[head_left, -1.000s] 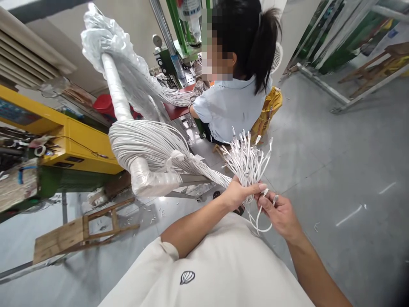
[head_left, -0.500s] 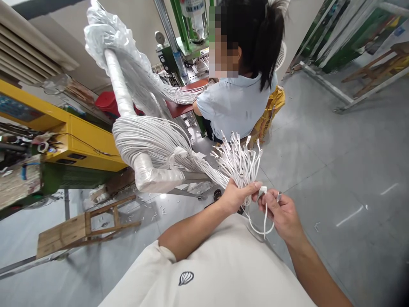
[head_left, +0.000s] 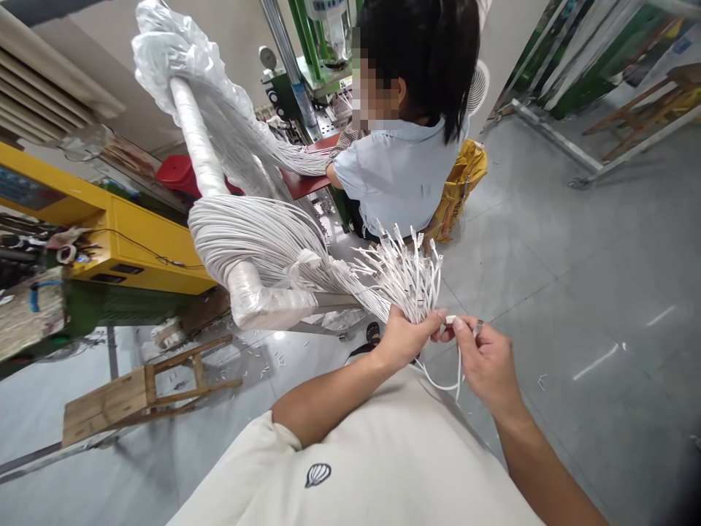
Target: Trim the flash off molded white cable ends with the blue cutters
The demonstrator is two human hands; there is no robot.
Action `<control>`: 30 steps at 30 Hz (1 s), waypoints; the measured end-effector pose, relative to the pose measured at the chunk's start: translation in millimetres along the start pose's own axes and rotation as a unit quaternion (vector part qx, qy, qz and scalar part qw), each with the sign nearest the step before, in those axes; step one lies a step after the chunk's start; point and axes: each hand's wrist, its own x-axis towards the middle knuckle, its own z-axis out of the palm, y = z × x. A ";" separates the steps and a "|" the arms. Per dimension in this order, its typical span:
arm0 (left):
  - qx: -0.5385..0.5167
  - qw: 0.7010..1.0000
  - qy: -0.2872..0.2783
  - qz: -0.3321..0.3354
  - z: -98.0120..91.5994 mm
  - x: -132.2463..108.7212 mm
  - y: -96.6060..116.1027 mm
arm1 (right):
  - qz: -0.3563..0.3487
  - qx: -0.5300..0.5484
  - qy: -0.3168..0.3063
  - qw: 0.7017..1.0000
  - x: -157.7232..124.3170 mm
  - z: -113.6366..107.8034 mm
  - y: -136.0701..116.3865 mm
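Note:
My left hand (head_left: 408,337) is closed around a bundle of white cables (head_left: 408,281), whose small connector ends fan out above the fist. From there the cables run up to the left, to a thick coil of cable (head_left: 257,234) hung over a plastic-wrapped rack (head_left: 268,303). Close by on the right, my right hand (head_left: 482,354) pinches a single white cable with a small white connector (head_left: 450,319) at its end. That cable (head_left: 438,385) hangs in a loop below both hands. The thumb of my left hand is close to the connector.
A co-worker in a light blue shirt (head_left: 399,175) sits ahead at a green machine (head_left: 323,80). A yellow machine (head_left: 142,234) stands left, above a wooden stool (head_left: 109,402). A yellow sack (head_left: 463,186) is beside the co-worker. A wheeled metal frame (head_left: 558,146) stands far right.
The connector in my right hand has turned from upright to lying sideways, pointing toward my left hand. The cable loop has shifted slightly. My left hand keeps its hold on the bundle.

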 end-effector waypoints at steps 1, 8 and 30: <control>0.003 1.000 0.003 -0.002 -0.6 0.3 -0.6 | -0.002 -0.007 -0.004 1.000 0.4 0.3 0.2; 0.010 1.000 0.005 -0.008 -3.5 1.9 -5.5 | 0.013 -0.034 -0.026 0.999 1.9 0.4 2.2; 0.048 0.974 -0.219 -0.037 -55.7 -18.3 -14.6 | 0.176 0.356 0.001 0.918 23.7 22.6 -3.1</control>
